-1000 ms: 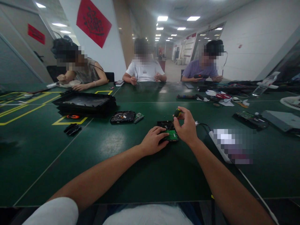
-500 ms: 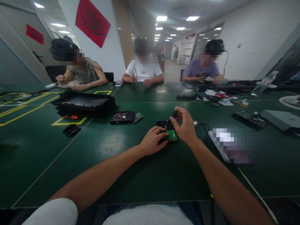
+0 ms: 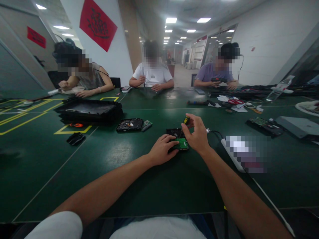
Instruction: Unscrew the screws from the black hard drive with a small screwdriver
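Observation:
A hard drive (image 3: 175,132) with a black body and a green circuit board (image 3: 183,144) lies on the table in front of me. My left hand (image 3: 163,148) grips its left side, fingers over the board and thumb along the near edge. In my right hand (image 3: 196,131) is a screwdriver (image 3: 186,120) with a black and yellow handle, pinched between thumb and fingers. Its thin shaft points down and slightly left onto the board's edge; the exact contact of the tip cannot be made out.
Left of the drive lie another opened drive (image 3: 129,125) and a small circuit board (image 3: 147,124). Farther left are stacked black trays (image 3: 89,109). A white power strip (image 3: 233,156) and cable lie right, near a grey box (image 3: 297,127). Several people sit across the table.
The screwdriver's handle has turned a little between my right fingers and shows more yellow. Both hands and the hard drive stay in the same place.

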The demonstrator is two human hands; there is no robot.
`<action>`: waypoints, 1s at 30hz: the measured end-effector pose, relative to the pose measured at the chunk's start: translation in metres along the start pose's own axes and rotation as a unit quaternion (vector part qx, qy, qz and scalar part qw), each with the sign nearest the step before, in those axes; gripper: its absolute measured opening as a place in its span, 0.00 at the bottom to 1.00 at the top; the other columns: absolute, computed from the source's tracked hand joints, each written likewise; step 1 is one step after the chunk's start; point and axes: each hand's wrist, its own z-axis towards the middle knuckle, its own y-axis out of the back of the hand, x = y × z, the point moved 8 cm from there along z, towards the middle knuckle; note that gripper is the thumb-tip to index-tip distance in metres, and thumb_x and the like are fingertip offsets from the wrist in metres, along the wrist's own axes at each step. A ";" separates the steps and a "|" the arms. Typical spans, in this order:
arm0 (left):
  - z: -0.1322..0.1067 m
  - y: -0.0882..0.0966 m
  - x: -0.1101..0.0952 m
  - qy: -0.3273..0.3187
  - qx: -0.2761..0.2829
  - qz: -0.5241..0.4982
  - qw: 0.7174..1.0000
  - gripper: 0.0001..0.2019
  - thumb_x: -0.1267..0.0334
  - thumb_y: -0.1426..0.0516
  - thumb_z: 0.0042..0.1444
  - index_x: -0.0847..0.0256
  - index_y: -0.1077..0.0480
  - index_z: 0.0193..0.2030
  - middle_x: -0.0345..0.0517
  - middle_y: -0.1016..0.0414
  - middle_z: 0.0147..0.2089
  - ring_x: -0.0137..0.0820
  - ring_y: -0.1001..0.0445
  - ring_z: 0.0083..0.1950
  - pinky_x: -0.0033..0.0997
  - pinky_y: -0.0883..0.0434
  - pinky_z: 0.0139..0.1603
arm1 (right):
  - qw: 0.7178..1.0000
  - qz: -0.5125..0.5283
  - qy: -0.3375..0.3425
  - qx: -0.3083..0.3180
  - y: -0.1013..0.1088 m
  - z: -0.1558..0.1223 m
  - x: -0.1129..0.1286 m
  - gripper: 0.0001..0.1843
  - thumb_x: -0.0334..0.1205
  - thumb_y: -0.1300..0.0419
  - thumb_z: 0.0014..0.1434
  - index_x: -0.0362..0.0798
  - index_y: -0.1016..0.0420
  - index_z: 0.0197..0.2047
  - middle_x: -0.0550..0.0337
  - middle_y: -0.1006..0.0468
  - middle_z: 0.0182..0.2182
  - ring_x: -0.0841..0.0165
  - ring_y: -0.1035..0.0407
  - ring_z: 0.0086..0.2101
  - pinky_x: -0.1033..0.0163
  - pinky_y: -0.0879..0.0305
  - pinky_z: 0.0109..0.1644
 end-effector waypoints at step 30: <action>0.000 -0.001 0.000 -0.003 0.002 0.004 1.000 0.20 0.55 0.39 0.65 0.54 0.25 0.61 0.54 0.27 0.64 0.48 0.32 0.66 0.57 0.30 0.66 | 1.000 0.003 -0.011 -0.020 0.001 -0.001 -0.006 0.24 0.48 0.36 0.65 0.52 0.32 0.61 0.49 0.23 0.54 0.59 0.23 0.43 0.50 0.21 0.44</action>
